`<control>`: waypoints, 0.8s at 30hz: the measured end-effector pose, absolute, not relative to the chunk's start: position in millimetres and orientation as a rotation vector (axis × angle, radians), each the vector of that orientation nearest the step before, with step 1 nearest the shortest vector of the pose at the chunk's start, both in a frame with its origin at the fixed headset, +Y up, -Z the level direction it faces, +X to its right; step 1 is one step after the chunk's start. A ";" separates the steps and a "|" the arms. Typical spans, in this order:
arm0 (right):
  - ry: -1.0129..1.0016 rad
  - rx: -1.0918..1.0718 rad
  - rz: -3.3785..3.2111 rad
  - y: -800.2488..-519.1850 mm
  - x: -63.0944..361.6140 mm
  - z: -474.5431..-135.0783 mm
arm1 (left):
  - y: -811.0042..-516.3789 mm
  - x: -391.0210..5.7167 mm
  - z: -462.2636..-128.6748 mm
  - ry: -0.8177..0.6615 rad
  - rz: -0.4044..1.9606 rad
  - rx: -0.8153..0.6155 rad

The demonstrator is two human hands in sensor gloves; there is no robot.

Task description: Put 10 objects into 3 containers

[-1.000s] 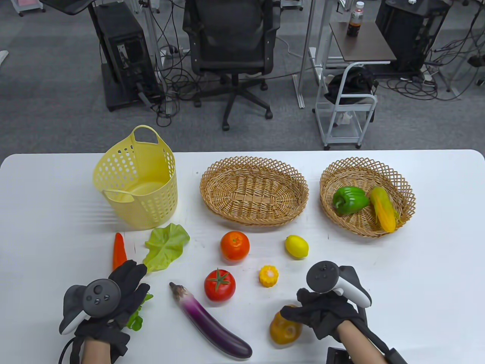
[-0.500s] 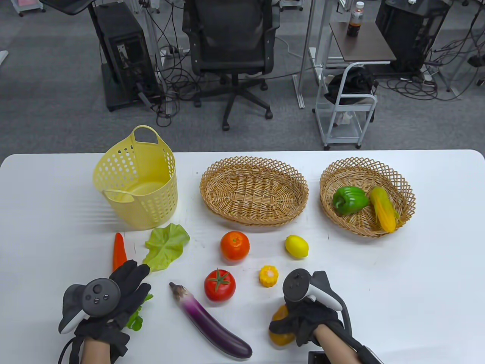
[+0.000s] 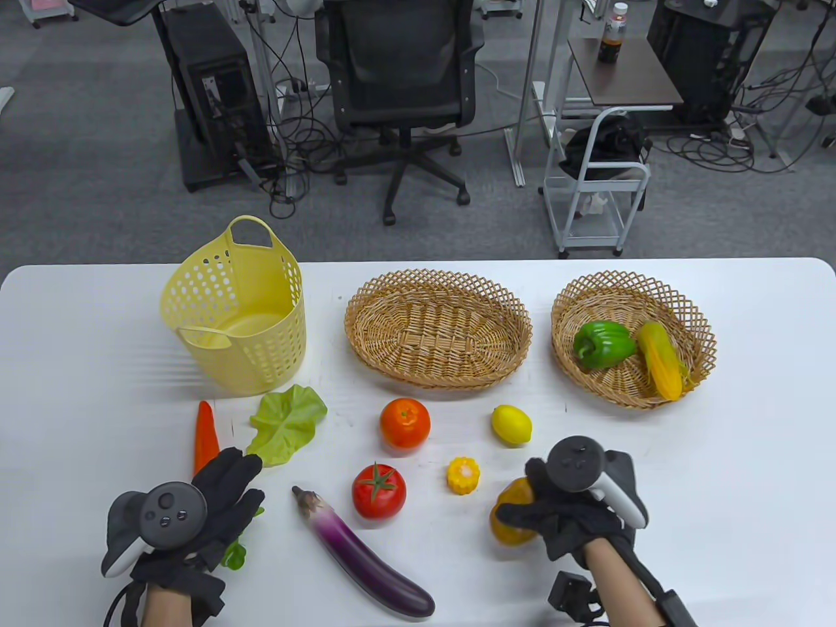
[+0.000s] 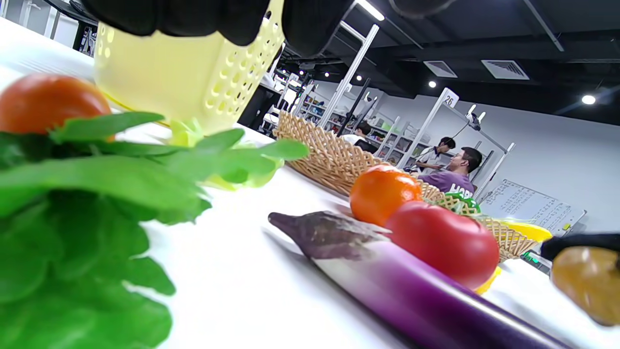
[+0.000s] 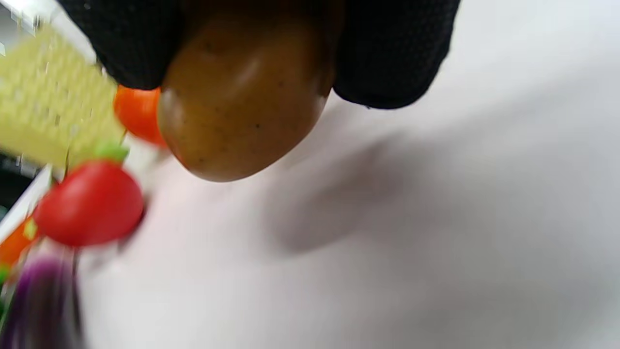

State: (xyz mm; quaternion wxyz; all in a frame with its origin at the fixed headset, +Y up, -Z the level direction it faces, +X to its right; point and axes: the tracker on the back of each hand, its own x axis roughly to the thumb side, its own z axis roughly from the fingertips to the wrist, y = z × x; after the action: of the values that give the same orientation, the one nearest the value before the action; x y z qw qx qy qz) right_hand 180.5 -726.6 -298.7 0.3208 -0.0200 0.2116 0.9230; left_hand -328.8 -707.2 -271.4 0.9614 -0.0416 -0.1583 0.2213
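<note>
My right hand point(image 3: 555, 516) grips a brown-yellow potato point(image 3: 509, 522) and holds it above the table; it fills the top of the right wrist view point(image 5: 242, 92). My left hand point(image 3: 209, 503) lies flat with spread fingers on a leafy green point(image 3: 233, 554) at the front left, also seen in the left wrist view point(image 4: 72, 203). Loose on the table: carrot point(image 3: 206, 434), lettuce leaf point(image 3: 287, 424), eggplant point(image 3: 362, 555), tomato point(image 3: 379, 491), orange point(image 3: 405, 423), corn piece point(image 3: 463, 475), lemon point(image 3: 511, 424). The yellow plastic basket point(image 3: 238, 326) and the oval wicker basket point(image 3: 437, 326) hold nothing.
The round wicker basket point(image 3: 702, 326) at the back right holds a green pepper point(image 3: 604, 344) and a corn cob point(image 3: 661, 359). The white table point(image 3: 751, 457) ends beyond the baskets; a chair and a cart stand on the floor behind it.
My right hand closed on the potato at the front, then lifted it and carried it up and to the right. My left hand stayed on the leafy green.
</note>
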 end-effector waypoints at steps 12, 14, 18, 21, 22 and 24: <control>-0.043 -0.647 2.425 -677.6 284.8 -366.2 | -696.3 -318.0 -262.4 -0.332 0.369 -0.032; -0.053 -0.752 2.394 -678.6 292.5 -378.8 | -695.5 -316.9 -261.6 -0.328 0.350 -0.027; -0.013 -0.840 2.328 -685.8 300.2 -397.6 | -696.3 -316.9 -262.1 -0.317 0.342 -0.029; 0.018 -0.881 2.304 -693.6 301.4 -409.6 | -698.4 -319.3 -263.8 -0.301 0.334 -0.036; 0.035 -0.895 2.302 -695.4 301.6 -412.1 | -699.1 -320.3 -264.2 -0.296 0.334 -0.037; 0.058 -0.907 2.292 -698.6 301.5 -416.4 | -700.1 -321.9 -264.9 -0.288 0.334 -0.042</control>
State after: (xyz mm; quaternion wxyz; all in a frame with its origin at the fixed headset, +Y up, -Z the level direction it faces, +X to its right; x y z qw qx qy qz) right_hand 301.5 -698.6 -416.4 0.3313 -0.3471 0.0224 0.8771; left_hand -321.9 -700.1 -264.9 0.9756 -0.0208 -0.1428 0.1656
